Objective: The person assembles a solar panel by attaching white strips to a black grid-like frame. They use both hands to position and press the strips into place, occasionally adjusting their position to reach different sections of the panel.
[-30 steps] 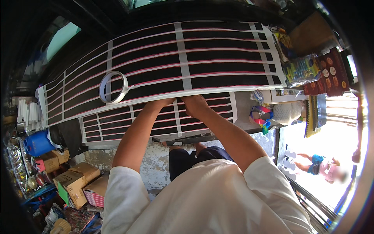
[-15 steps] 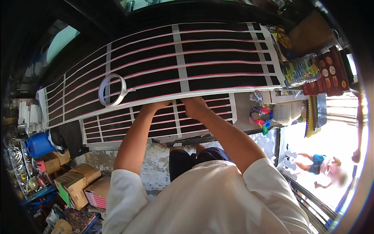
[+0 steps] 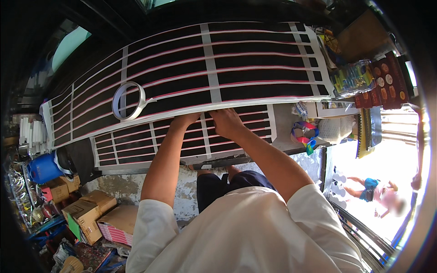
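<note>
A long black sheet [image 3: 255, 73] crossed by thin red lines and white tape strips lies over a table, its near edge bound in white tape. My left hand [image 3: 184, 121] and my right hand [image 3: 226, 122] sit side by side on that near edge, fingers pressed down on the white tape strip. A second, smaller striped sheet [image 3: 150, 141] shows under the first, below my hands. A roll of white tape [image 3: 127, 101] rests on the big sheet, left of my left hand, with its loose end trailing.
Cardboard boxes [image 3: 84, 211] and a blue container [image 3: 43, 168] crowd the floor at the lower left. Coloured packets [image 3: 353, 77] and boxed goods [image 3: 387, 82] are at the right end. A colourful tape bundle [image 3: 306, 134] lies by the table's right edge. A person [image 3: 378, 193] is outside at the right.
The view has shifted slightly, so the sheet and tape roll sit a little higher. Both hands stay pressed on the near taped edge, hardly moved.
</note>
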### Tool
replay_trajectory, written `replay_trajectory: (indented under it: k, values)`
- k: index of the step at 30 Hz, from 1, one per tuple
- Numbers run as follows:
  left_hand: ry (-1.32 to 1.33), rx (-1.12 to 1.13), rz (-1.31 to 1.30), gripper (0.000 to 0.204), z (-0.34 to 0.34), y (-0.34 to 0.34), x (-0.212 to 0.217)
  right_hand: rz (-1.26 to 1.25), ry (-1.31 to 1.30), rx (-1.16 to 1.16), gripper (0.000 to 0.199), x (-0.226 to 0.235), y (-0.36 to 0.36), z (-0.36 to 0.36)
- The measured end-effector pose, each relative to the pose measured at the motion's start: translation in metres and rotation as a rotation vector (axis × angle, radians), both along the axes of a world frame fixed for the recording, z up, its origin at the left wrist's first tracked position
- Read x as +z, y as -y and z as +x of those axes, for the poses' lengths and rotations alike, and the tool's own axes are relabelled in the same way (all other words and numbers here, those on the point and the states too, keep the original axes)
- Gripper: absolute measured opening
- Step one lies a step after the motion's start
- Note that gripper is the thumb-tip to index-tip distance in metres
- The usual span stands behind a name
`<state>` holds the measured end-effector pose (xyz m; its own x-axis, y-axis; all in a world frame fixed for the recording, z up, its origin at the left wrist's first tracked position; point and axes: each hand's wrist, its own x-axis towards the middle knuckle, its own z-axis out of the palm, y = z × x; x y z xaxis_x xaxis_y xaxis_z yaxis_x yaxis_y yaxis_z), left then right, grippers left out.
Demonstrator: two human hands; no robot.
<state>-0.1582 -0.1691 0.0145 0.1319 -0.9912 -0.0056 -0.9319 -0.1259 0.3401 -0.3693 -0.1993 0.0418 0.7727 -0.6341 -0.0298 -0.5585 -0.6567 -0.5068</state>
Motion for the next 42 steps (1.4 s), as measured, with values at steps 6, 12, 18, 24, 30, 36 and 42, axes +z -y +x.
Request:
replay_trajectory:
  k: [6, 12, 18, 24, 30, 36, 42]
  values:
    - [0.049, -0.058, -0.054, 0.029, 0.01, -0.004, -0.001, -0.088, 0.087, -0.025, 0.058, -0.003, -0.01, -0.005]
    - [0.002, -0.065, -0.16, 0.03, 0.013, -0.004, -0.001, -0.123, 0.067, -0.043, 0.056, -0.004, -0.016, -0.014]
    - [-0.176, 0.004, -0.177, 0.034, 0.005, -0.004, 0.0, -0.136, 0.065, -0.046, 0.052, -0.008, -0.018, -0.023]
    - [-0.2, 0.038, -0.107, 0.033, 0.005, -0.007, 0.014, -0.091, 0.036, -0.064, 0.056, -0.007, -0.019, -0.029]
    - [-0.067, -0.018, 0.046, 0.035, 0.011, -0.01, 0.025, -0.136, 0.061, -0.066, 0.054, -0.008, -0.019, -0.042]
    - [-0.043, -0.04, 0.055, 0.039, 0.01, -0.01, 0.02, -0.136, 0.174, -0.081, 0.054, -0.008, -0.026, -0.06]
    - [-0.042, -0.064, -0.138, 0.036, 0.008, -0.006, 0.0, -0.149, 0.168, -0.099, 0.049, -0.004, -0.038, -0.074]
